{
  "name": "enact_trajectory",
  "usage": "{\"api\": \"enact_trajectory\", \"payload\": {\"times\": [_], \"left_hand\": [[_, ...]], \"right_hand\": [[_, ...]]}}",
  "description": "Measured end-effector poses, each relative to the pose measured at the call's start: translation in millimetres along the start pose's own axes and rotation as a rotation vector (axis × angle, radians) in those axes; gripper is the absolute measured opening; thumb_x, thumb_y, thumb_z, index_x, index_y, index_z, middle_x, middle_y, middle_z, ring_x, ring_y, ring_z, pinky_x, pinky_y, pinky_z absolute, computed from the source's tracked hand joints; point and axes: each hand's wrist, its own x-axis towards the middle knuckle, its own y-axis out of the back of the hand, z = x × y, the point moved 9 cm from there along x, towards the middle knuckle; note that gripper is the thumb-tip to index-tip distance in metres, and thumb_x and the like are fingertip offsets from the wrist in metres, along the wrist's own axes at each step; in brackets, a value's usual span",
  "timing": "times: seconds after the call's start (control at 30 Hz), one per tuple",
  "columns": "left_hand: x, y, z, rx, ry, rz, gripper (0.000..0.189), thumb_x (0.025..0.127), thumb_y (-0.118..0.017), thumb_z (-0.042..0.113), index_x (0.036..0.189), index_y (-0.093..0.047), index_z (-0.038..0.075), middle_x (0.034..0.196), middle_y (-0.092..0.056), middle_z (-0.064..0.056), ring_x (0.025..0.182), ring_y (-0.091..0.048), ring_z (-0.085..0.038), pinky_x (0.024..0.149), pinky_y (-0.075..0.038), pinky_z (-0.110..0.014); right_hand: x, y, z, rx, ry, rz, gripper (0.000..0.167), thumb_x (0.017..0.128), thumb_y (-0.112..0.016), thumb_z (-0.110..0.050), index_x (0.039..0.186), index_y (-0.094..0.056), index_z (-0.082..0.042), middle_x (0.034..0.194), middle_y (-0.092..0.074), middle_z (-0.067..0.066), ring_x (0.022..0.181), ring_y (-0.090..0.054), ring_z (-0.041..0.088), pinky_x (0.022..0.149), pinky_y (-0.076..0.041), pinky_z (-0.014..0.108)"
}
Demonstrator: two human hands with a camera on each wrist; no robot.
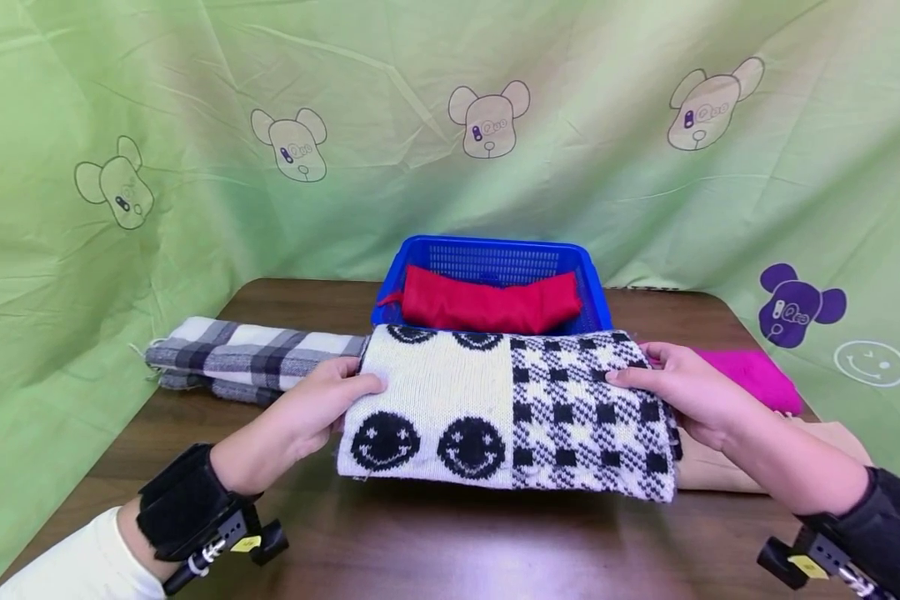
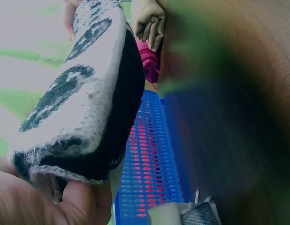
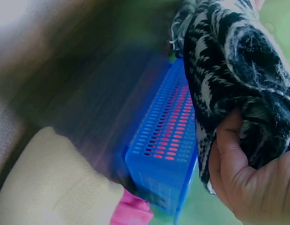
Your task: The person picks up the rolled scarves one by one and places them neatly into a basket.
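The white scarf (image 1: 507,407) shows 4 black smileys and black checks.

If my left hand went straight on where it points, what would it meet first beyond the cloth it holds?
Your left hand would probably meet the blue basket first, though the hand's height is unclear.

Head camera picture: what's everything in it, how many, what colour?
table: 1, brown, bottom middle
knitted cloth: 1, black and white, held above table
basket: 1, blue, behind knitted cloth
red cloth: 1, red, inside the basket
checked cloth: 1, grey and white, table's left
pink cloth: 1, pink, right of basket
beige cloth: 1, beige, nearer than pink cloth
curtain: 1, green with printed faces, behind table
wrist straps: 2, black, on wrists
sleeve: 1, white, bottom left
left hand: 1, bare, gripping knitted cloth
right hand: 1, bare, gripping knitted cloth
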Motion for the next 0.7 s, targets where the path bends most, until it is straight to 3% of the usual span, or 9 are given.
{"api": "enact_trajectory", "payload": {"times": [0.33, 0.7], "left_hand": [[6.3, 3.3, 9.3, -0.011, 0.007, 0.011, 0.046, 0.094, -0.058, 0.012, 0.131, -0.042, -0.01, 0.091, -0.069, -0.004, 0.078, -0.068, -0.012, 0.071, -0.058, -0.03], [13.6, 6.2, 17.7, -0.018, 0.007, 0.043, 0.045, 0.094, -0.058, 0.012, 0.13, -0.043, -0.011, 0.091, -0.069, -0.005, 0.079, -0.069, -0.014, 0.073, -0.058, -0.031]], "right_hand": [[5.3, 5.9, -8.8, -0.009, 0.012, 0.007, 0.074, 0.093, -0.063, -0.015, 0.143, -0.017, 0.012, 0.101, -0.066, 0.002, 0.088, -0.068, 0.017, 0.079, -0.058, 0.035], [9.0, 11.3, -15.0, 0.013, -0.019, 0.02, 0.068, 0.093, -0.064, -0.017, 0.142, -0.022, 0.005, 0.096, -0.068, 0.002, 0.084, -0.07, 0.019, 0.075, -0.059, 0.04]]}}
